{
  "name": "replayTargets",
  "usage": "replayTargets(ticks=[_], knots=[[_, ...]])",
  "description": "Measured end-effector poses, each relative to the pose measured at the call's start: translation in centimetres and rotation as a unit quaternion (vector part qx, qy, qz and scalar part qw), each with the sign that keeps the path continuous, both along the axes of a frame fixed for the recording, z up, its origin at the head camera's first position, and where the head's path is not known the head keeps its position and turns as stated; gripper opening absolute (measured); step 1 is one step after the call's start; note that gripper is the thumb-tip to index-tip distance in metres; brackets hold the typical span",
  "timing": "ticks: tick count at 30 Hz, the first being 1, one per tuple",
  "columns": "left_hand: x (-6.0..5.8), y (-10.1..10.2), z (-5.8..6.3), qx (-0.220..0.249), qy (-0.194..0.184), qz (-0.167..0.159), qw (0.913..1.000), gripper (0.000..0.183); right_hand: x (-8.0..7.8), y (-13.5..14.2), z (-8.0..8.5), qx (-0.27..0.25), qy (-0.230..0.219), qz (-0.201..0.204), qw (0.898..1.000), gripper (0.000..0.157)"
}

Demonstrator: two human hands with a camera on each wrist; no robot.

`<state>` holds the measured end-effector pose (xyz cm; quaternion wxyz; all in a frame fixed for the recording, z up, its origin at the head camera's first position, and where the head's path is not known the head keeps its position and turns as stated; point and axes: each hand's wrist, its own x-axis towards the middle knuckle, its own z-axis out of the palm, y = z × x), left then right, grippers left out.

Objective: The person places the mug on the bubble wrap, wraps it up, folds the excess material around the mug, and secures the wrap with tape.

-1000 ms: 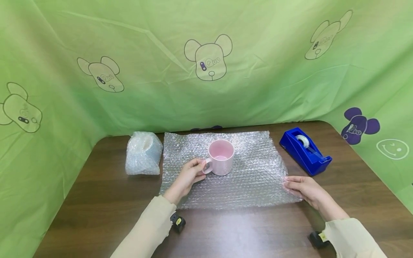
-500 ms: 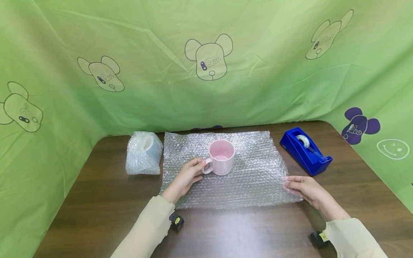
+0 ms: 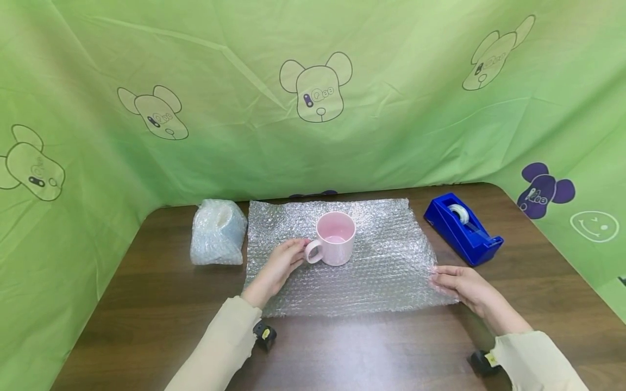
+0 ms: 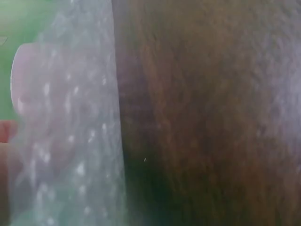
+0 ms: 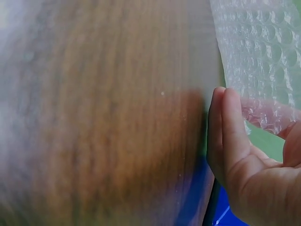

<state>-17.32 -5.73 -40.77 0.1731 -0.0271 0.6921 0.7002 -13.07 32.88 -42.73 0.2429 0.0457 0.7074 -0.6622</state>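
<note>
A pink mug (image 3: 337, 244) stands upright on a flat sheet of bubble wrap (image 3: 381, 288), its handle pointing left. My left hand (image 3: 280, 266) is beside the handle with its fingertips at the handle's upper left. Whether they still touch it is hard to tell. In the left wrist view, the mug (image 4: 23, 75) shows partly behind blurred wrap, and only a bit of finger appears at the left edge. On the sheet's right edge, my right hand (image 3: 464, 288) pinches the wrap between thumb and fingers. The right wrist view shows this hand (image 5: 254, 165) with the wrap's corner (image 5: 263, 61).
A bundle wrapped in bubble wrap (image 3: 217, 233) sits left of the sheet. To the right is a blue tape dispenser (image 3: 462, 228) with a roll of clear tape. The wooden table (image 3: 146, 331) is bordered at the back and sides by a green printed cloth (image 3: 391, 141).
My left hand has loosened from the mug's handle and drawn slightly left. The handle now shows whole. The mug, the sheet and my right hand stay in place.
</note>
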Motion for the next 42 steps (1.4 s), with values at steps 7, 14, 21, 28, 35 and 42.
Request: replayTargets(ticks=[7,14,21,28,35,42], knots=[[-0.2,-0.6,0.8,-0.02,0.013,-0.015,0.9996,0.04,0.0,0.2,0.1,-0.002,0.012,0.022,1.0,0.041],[-1.1,-2.1,2.1,-0.156,0.057,0.03,0.9856,0.041,0.2,0.4,0.5,0.001,-0.008,0.057,0.998,0.027],[-1.7,-3.8,1.9,-0.26,0.07,0.079,0.9599,0.054,0.3,0.5,0.9,0.03,-0.03,0.097,0.994,0.043],[-1.3,-4.0,1.5,-0.273,0.031,0.088,0.9576,0.062,0.3,0.7,0.7,0.018,-0.038,0.093,0.995,0.042],[-1.4,-3.9,1.1,-0.275,-0.015,0.107,0.9554,0.067,0.4,0.6,0.6,-0.01,-0.045,0.093,0.995,0.025],[-1.5,-3.7,0.8,-0.252,-0.018,0.142,0.9571,0.067,0.5,0.9,0.4,-0.019,-0.037,0.098,0.994,0.022]])
